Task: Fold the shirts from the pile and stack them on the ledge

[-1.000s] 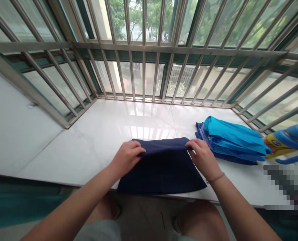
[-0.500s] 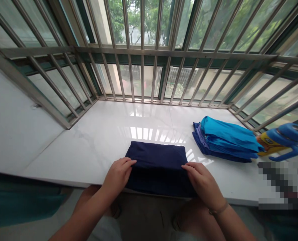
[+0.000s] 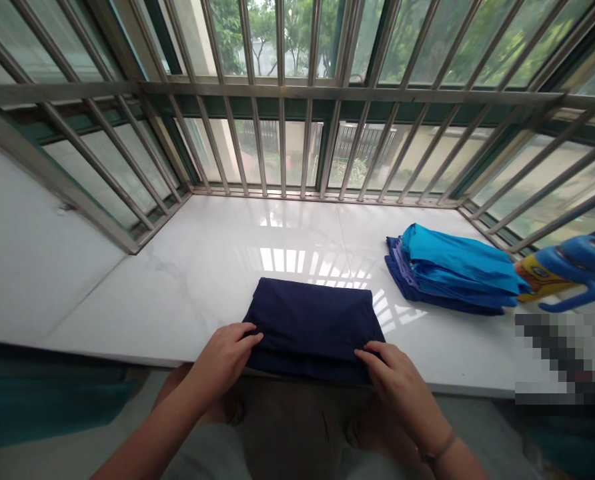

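A folded navy cloth [image 3: 312,317] lies on the white marble-patterned ledge, its near part reaching the front edge. What kind of garment it is, if any, I cannot tell. My left hand [image 3: 227,357] is at the cloth's left side, thumb and forefinger closed loosely on its folded layer. At the right side, my right hand [image 3: 395,373] has thumb and fingers on the same layer, curled around its edge. The undersides of both hands' fingers are hidden. A bracelet circles my right wrist.
To the right sits a stack of folded blue cloths [image 3: 457,267], bright blue on top. Beside it stands a blue and yellow bottle [image 3: 572,267] with a handle. A pixelated dark object [image 3: 557,353] is at the right. Metal window bars [image 3: 282,147] border the ledge's back [image 3: 297,213].
The cloth's upper layer has come down toward me, and its top now looks larger and flatter. Both hands have moved slightly nearer with it. The view has tilted a little.
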A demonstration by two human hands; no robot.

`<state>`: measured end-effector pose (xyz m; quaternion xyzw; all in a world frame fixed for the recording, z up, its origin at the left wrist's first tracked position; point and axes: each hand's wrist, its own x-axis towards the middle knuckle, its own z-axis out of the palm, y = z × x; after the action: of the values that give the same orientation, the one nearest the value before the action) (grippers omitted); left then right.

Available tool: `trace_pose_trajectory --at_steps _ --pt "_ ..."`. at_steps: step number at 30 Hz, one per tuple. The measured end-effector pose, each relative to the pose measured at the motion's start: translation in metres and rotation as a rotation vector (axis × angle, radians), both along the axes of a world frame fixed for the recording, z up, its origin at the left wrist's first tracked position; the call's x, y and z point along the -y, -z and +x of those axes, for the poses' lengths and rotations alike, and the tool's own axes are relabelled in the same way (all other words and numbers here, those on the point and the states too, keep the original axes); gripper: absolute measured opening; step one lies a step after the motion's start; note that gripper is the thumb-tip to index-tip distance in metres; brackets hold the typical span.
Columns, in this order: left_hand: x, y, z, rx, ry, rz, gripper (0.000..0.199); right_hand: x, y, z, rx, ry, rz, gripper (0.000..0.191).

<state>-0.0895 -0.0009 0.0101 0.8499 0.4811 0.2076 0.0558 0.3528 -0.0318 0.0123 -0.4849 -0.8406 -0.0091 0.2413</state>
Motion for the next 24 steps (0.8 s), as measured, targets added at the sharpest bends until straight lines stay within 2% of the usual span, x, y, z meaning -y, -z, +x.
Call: trace_pose_trajectory --at_steps 4,8,11,13,20,24 --pt "0.001 -0.006 0.006 0.023 -0.022 -0.029 0.044 0.008 -0.001 -0.002 -0.027 0.033 -0.024 0.037" --pt "0.006 -0.004 0.013 0.06 -0.045 -0.041 0.031 0.015 0.001 -0.005 -0.069 0.118 -0.04 0.026" --pt "0.013 0.004 0.015 0.075 -0.046 -0.007 0.03 0.014 0.006 -0.008 -0.05 0.167 -0.033 0.035" --pt "0.015 0.007 0.015 0.081 -0.043 0.018 0.028 0.009 0.006 -0.009 -0.023 0.163 -0.024 0.032" --pt "0.014 0.004 0.013 0.075 -0.009 0.098 0.02 -0.004 -0.013 -0.006 -0.017 0.145 0.073 0.034" --pt "0.021 0.008 0.012 0.067 0.04 0.174 0.023 0.005 -0.003 -0.001 0.003 0.196 0.11 0.028"
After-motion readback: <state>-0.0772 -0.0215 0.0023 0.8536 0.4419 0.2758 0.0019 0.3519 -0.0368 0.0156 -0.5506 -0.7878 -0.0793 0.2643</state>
